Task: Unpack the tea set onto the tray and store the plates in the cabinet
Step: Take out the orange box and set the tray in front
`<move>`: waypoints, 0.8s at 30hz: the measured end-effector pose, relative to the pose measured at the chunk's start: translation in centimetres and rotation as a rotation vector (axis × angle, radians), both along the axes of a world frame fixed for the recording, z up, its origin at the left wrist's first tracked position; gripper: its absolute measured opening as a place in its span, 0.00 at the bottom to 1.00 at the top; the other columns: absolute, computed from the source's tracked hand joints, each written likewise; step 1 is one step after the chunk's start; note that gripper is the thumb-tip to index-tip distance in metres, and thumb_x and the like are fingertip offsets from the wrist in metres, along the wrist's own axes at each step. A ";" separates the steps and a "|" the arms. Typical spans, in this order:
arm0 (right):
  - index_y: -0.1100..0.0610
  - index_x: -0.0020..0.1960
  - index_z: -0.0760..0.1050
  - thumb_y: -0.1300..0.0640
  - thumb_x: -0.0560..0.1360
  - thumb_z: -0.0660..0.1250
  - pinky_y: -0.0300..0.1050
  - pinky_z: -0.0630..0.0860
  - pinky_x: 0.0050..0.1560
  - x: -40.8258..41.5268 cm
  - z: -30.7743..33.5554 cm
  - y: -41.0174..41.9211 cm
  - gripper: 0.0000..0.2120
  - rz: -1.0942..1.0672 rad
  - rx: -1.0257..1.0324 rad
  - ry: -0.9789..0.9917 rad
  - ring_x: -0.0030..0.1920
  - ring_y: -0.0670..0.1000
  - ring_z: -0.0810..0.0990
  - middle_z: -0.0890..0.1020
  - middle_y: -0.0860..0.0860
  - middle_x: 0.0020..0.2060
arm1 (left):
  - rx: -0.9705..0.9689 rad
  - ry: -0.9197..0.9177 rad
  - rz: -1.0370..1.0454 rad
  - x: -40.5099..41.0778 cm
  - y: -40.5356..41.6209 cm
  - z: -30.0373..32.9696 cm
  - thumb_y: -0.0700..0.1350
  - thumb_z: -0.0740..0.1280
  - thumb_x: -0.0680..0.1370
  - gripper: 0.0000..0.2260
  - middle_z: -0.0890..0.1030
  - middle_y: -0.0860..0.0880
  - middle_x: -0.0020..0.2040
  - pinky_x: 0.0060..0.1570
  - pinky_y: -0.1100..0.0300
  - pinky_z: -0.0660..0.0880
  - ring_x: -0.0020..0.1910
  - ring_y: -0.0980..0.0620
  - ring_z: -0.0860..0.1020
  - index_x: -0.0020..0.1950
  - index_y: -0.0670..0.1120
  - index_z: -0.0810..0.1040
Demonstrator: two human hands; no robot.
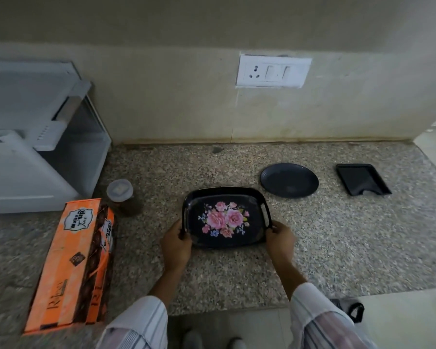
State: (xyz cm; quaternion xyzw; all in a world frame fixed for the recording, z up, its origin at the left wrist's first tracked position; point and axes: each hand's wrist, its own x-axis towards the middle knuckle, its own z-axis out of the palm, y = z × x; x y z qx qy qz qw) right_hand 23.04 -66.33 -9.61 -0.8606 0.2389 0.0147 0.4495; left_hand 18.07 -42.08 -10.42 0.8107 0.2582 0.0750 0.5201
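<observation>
A black tray (252, 197) with pink roses printed on it lies flat on the granite counter (337, 235) in the middle. My left hand (176, 244) grips its near left corner by the handle slot. At the near right corner, my right hand (280, 235) grips the tray the same way. An orange tea set box (71, 268) lies shut on the counter at the left. To the right of the tray rest a round dark plate (289, 180) and, further right, a black rectangular plate (363, 178).
A small jar with a clear lid (120, 191) stands behind the box. A white appliance (30, 157) fills the back left. A socket and switch plate (272, 71) is on the wall. A dark bag (350, 307) lies on the floor at the right.
</observation>
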 end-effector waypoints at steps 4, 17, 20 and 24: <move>0.60 0.57 0.84 0.69 0.73 0.63 0.36 0.71 0.30 -1.6 -0.5 -1.4 0.17 0.037 0.025 -0.016 0.35 0.47 0.81 0.85 0.52 0.39 | 0.011 -0.013 -0.009 -1.5 -0.8 -0.1 0.36 0.66 0.77 0.15 0.85 0.47 0.53 0.48 0.59 0.76 0.50 0.50 0.82 0.62 0.47 0.82; 0.55 0.68 0.71 0.53 0.76 0.69 0.59 0.73 0.63 -3.6 1.2 3.2 0.21 0.168 -0.213 -0.303 0.66 0.62 0.71 0.73 0.59 0.65 | 0.030 -0.050 0.094 -4.8 1.8 5.0 0.41 0.66 0.77 0.17 0.81 0.44 0.60 0.63 0.53 0.73 0.59 0.46 0.79 0.64 0.36 0.76; 0.55 0.66 0.73 0.53 0.75 0.70 0.55 0.71 0.66 -4.6 3.1 10.0 0.20 0.326 -0.153 -0.328 0.66 0.59 0.71 0.74 0.57 0.65 | 0.138 -0.062 0.131 -6.4 5.8 7.1 0.45 0.64 0.73 0.18 0.82 0.37 0.51 0.56 0.48 0.75 0.53 0.40 0.80 0.58 0.36 0.78; 0.53 0.66 0.75 0.52 0.74 0.70 0.49 0.71 0.65 -8.1 5.8 20.3 0.20 0.550 0.066 -0.358 0.65 0.55 0.74 0.75 0.54 0.63 | 0.297 -0.137 0.282 -8.7 11.7 10.1 0.44 0.67 0.74 0.16 0.84 0.45 0.57 0.60 0.56 0.73 0.57 0.46 0.80 0.60 0.43 0.81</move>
